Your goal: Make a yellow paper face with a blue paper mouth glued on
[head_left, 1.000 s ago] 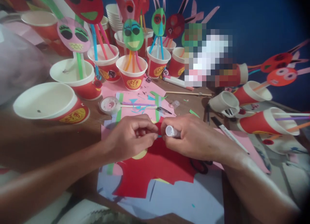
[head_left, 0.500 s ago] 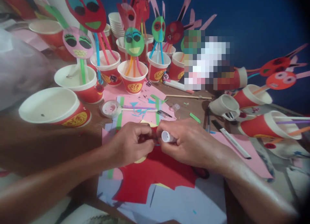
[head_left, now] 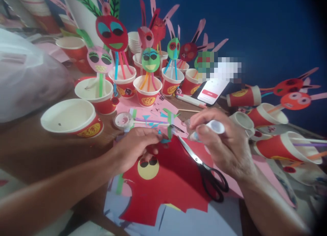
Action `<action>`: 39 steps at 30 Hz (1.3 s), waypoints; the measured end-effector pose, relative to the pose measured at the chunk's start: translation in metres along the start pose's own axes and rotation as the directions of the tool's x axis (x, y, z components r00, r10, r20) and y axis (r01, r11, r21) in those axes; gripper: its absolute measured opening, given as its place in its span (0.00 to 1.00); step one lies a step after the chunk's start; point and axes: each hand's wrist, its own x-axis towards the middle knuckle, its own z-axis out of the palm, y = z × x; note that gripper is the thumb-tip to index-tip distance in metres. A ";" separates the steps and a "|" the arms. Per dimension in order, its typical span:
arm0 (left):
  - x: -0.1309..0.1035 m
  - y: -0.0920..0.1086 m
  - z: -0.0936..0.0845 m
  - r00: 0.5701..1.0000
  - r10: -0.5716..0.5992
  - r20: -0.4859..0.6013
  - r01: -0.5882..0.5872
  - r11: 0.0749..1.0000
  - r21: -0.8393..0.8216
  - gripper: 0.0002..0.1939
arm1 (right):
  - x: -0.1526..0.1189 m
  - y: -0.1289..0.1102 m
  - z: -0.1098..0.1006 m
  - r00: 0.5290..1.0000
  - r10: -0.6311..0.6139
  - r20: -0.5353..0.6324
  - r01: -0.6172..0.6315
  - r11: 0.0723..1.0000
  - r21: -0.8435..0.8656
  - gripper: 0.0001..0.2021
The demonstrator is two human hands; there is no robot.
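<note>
My right hand (head_left: 227, 140) is closed around a short white tube (head_left: 216, 127) that looks like a glue stick, its pale tip pointing left, near a clear cap. My left hand (head_left: 139, 145) has thumb and fingers pinched together over a small blue paper piece (head_left: 167, 141), partly hidden. Beneath both hands lies a large cut sheet of red paper (head_left: 173, 185). On it sits a yellow paper disc (head_left: 148, 170) with two black shapes at its upper edge. Black-handled scissors (head_left: 196, 159) rest on the red sheet between my hands.
Paper cups holding straw-legged paper faces stand behind, such as a green face (head_left: 150, 60). A tape roll (head_left: 123, 121) and blue scraps lie ahead. Further right are a phone (head_left: 212, 93), a white mug (head_left: 242, 123) and tipped cups (head_left: 273, 145). A plastic bag (head_left: 28, 76) sits left.
My hands have come apart. The right moved up and right with the white tube, uncovering the scissors and red paper. The yellow disc now shows more fully. The camera view has shifted.
</note>
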 end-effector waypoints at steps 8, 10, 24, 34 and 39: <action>-0.001 0.003 -0.001 0.997 -0.021 -0.076 -0.001 0.962 -0.273 0.05 | -0.009 -0.002 0.012 0.914 -0.405 -0.005 0.404 0.911 0.080 0.07; -0.002 0.004 -0.001 0.997 -0.020 -0.072 -0.003 0.950 -0.311 0.04 | -0.011 -0.003 0.017 0.879 -0.475 0.049 0.469 0.877 0.104 0.08; -0.004 -0.002 0.000 0.999 0.038 0.038 -0.019 0.912 -0.410 0.11 | -0.013 0.000 0.039 0.786 -0.593 0.174 0.594 0.803 0.052 0.05; -0.006 -0.004 -0.001 0.990 0.078 0.119 -0.027 0.924 -0.382 0.10 | -0.013 -0.001 0.038 0.781 -0.600 0.175 0.608 0.794 0.006 0.02; -0.004 -0.004 -0.002 0.987 0.066 0.143 -0.012 0.936 -0.352 0.10 | -0.013 -0.002 0.032 0.780 -0.604 0.164 0.608 0.793 0.027 0.03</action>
